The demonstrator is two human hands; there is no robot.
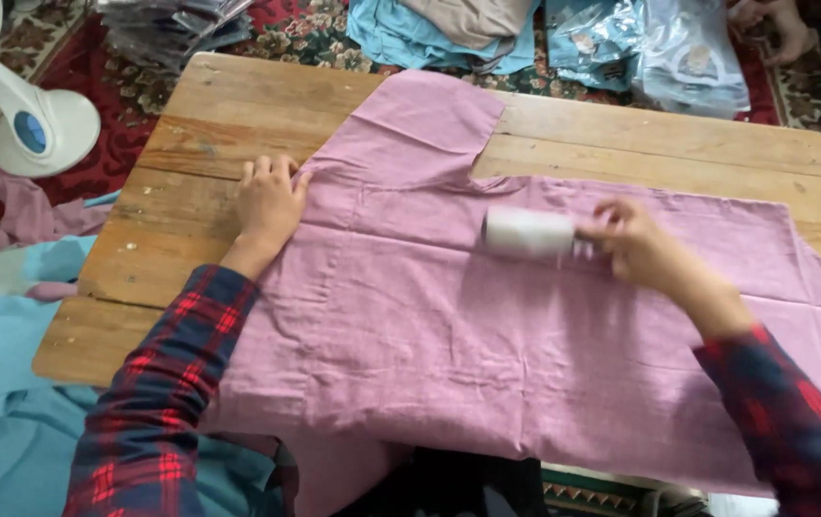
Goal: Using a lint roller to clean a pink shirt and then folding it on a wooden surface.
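Head view: your right hand (642,251) is closed around the handle of the white cylindrical lint roller (528,233), which is blurred and lies on the pink woven cotton garment (449,316) spread over the worn wooden plank table (190,191). Your left hand (269,203) lies flat, fingers together, holding nothing, and pins the garment's left edge. Keep that palm pressing so the cloth stays taut, roll in straight overlapping passes, and watch the crease near the sleeve.

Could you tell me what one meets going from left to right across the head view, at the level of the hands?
White fan base → left hand pressing the pink garment → white lint roller → right hand holding it.
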